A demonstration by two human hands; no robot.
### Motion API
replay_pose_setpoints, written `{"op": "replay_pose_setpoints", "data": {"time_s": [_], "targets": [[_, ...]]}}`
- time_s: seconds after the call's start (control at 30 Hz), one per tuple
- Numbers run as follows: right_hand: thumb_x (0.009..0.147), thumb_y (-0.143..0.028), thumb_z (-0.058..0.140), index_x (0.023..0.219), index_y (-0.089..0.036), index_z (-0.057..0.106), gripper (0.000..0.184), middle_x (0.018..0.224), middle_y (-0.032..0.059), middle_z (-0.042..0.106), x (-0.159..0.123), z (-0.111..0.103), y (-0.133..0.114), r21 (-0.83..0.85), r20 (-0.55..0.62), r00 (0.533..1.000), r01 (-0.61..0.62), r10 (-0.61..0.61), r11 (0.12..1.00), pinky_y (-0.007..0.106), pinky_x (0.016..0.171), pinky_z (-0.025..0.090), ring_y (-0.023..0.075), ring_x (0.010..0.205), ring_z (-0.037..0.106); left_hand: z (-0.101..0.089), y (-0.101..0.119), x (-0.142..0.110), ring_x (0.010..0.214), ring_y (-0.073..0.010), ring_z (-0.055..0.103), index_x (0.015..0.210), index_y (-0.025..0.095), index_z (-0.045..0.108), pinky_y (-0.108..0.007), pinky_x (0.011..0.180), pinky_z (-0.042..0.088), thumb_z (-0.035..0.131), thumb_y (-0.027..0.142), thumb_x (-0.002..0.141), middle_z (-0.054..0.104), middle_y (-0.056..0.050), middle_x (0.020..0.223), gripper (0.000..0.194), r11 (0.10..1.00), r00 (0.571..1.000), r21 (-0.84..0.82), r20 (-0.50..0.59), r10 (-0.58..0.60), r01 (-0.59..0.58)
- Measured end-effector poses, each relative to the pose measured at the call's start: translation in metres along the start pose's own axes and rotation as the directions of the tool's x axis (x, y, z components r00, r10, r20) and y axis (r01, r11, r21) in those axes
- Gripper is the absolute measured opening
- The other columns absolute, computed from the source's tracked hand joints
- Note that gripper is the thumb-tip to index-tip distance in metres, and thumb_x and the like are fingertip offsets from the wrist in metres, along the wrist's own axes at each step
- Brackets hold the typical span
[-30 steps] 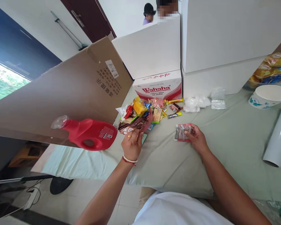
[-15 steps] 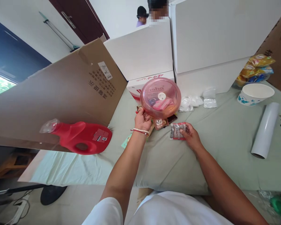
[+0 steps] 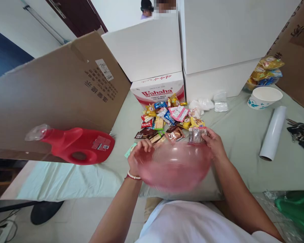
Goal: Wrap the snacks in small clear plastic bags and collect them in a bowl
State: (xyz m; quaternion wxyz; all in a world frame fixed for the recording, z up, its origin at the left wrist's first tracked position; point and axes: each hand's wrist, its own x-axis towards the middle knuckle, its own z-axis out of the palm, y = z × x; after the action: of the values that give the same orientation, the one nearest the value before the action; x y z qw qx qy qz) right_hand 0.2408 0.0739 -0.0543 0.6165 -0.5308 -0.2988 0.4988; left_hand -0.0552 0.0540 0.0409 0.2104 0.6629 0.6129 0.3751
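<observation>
A clear pink plastic bowl (image 3: pixel 177 165), blurred by motion, is tilted over the near part of the table. My left hand (image 3: pixel 139 157) grips its left rim, with the fingers curled over the edge. In my right hand (image 3: pixel 214 143) is a small clear snack packet (image 3: pixel 196 135) with a red top edge, pinched between thumb and fingers just beyond the bowl's right rim. Past the bowl lies a loose pile of wrapped snacks (image 3: pixel 164 116) in yellow, pink, blue, red and brown wrappers, a brown snack packet (image 3: pixel 175 134) among the nearest.
Behind the pile stands a Wahaha carton (image 3: pixel 157 88). A red jug (image 3: pixel 78 146) lies on the left by a cardboard panel (image 3: pixel 53 98). To the right are clear plastic bags (image 3: pixel 205 104), a paper bowl (image 3: pixel 264 98), a white roll (image 3: pixel 273 133) and keys (image 3: pixel 299 130). Two people are beyond the boxes.
The pink bowl has moved from over the pile toward my body and tipped, uncovering the snacks. My right hand has lifted its packet slightly away from me, now beside the bowl's rim.
</observation>
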Motion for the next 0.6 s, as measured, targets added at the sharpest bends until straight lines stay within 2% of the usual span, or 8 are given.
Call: {"op": "replay_pose_setpoints", "data": {"time_s": [0.1,0.2,0.27,0.33,0.37,0.43,0.5,0.6], "targets": [[0.075,-0.039,0.078,0.12,-0.02,0.071,0.049,0.111,0.0057,0.075,-0.006,-0.035,-0.031,-0.084,-0.129,0.979,0.146,-0.156,0.986,0.041,0.092,0.057,0.0244,0.099,0.07,0.01,-0.002,-0.036,0.058,-0.0202,0.047,0.058,0.025,0.043,-0.044,0.066,0.05,0.033,0.051,0.099,0.046,-0.003,0.057,0.05,0.948,0.997,-0.314,0.045,0.06,-0.043],[0.071,-0.035,0.085,0.115,-0.023,0.074,0.047,0.111,0.0062,0.075,-0.02,-0.065,-0.078,-0.094,-0.189,0.939,0.276,-0.289,0.957,0.044,0.094,0.056,0.0252,0.1,0.07,0.022,-0.001,-0.054,0.063,-0.0204,0.045,0.058,0.024,0.045,-0.044,0.075,0.045,0.052,0.051,0.094,0.047,-0.002,0.058,0.046,0.917,0.981,-0.386,0.113,0.155,-0.101],[0.07,-0.037,0.088,0.115,-0.025,0.075,0.048,0.115,0.0073,0.074,-0.034,-0.07,-0.11,-0.098,-0.092,0.957,0.268,-0.277,0.959,0.045,0.095,0.056,0.0272,0.104,0.069,0.031,0.002,-0.058,0.066,-0.0212,0.046,0.06,0.025,0.046,-0.044,0.077,0.044,0.05,0.049,0.096,0.049,-0.001,0.059,0.044,0.925,0.968,-0.349,0.142,0.209,-0.149],[0.072,-0.041,0.087,0.116,-0.024,0.075,0.049,0.112,0.0078,0.075,-0.049,-0.061,-0.13,-0.178,0.139,0.983,0.147,-0.123,0.973,0.046,0.092,0.056,0.0287,0.103,0.07,0.041,0.005,-0.061,0.066,-0.0212,0.047,0.062,0.025,0.047,-0.044,0.079,0.044,0.048,0.043,0.097,0.05,-0.001,0.059,0.039,0.923,0.948,-0.322,0.163,0.275,-0.213],[0.073,-0.043,0.085,0.117,-0.022,0.075,0.05,0.109,0.0074,0.076,-0.055,-0.052,-0.133,-0.258,0.281,0.96,0.07,0.005,0.964,0.045,0.09,0.056,0.0287,0.1,0.07,0.046,0.006,-0.062,0.066,-0.0212,0.047,0.064,0.026,0.047,-0.044,0.08,0.044,0.048,0.04,0.096,0.052,-0.001,0.06,0.035,0.918,0.934,-0.308,0.176,0.312,-0.249],[0.078,-0.046,0.08,0.119,-0.021,0.074,0.048,0.101,0.0051,0.077,-0.06,-0.032,-0.124,-0.444,0.503,0.832,0.016,0.235,0.896,0.041,0.083,0.057,0.0265,0.092,0.071,0.056,0.007,-0.066,0.067,-0.0219,0.05,0.066,0.026,0.048,-0.045,0.081,0.045,0.049,0.036,0.094,0.056,-0.002,0.063,0.03,0.908,0.899,-0.27,0.215,0.381,-0.321],[0.082,-0.044,0.074,0.115,-0.021,0.075,0.04,0.095,0.0031,0.077,-0.058,-0.013,-0.1,-0.586,0.608,0.727,0.14,0.318,0.798,0.037,0.078,0.056,0.0238,0.085,0.069,0.064,0.007,-0.07,0.074,-0.0233,0.054,0.069,0.027,0.05,-0.045,0.081,0.047,0.05,0.032,0.093,0.061,-0.004,0.071,0.025,0.899,0.871,-0.231,0.251,0.423,-0.371],[0.085,-0.033,0.069,0.091,-0.021,0.077,0.015,0.081,0.0041,0.075,-0.055,0.007,-0.063,-0.721,0.598,0.776,0.412,0.201,0.557,0.032,0.076,0.053,0.0219,0.077,0.067,0.068,0.002,-0.077,0.094,-0.0248,0.06,0.084,0.026,0.059,-0.045,0.087,0.05,0.053,0.029,0.094,0.068,-0.007,0.094,0.012,0.898,0.872,-0.199,0.232,0.431,-0.391]]}}
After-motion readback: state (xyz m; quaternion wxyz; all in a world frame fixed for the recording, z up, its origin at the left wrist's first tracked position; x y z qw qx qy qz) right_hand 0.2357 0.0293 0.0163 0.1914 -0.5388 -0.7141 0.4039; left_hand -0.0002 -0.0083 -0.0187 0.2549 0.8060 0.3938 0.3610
